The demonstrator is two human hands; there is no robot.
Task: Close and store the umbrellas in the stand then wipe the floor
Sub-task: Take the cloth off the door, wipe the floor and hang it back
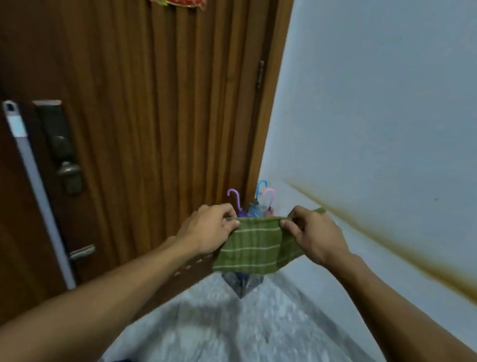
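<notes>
Both hands pinch the top edge of the green cloth (253, 247), left hand (210, 227) and right hand (311, 235) at its corners, holding it in the air before the umbrellas (253, 205) standing in the corner. To wipe well, I would fold it into a flat pad, then crouch and press it to the floor (255, 348) in overlapping strokes.

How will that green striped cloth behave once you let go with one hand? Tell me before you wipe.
The green striped cloth is probably floppy: it sags between the left hand and the right hand, which pinch its top edge. It looks light, since fingertip pinches alone carry it. Released on one side, it would likely hang limp from the other hand rather than keep its spread shape.
</notes>
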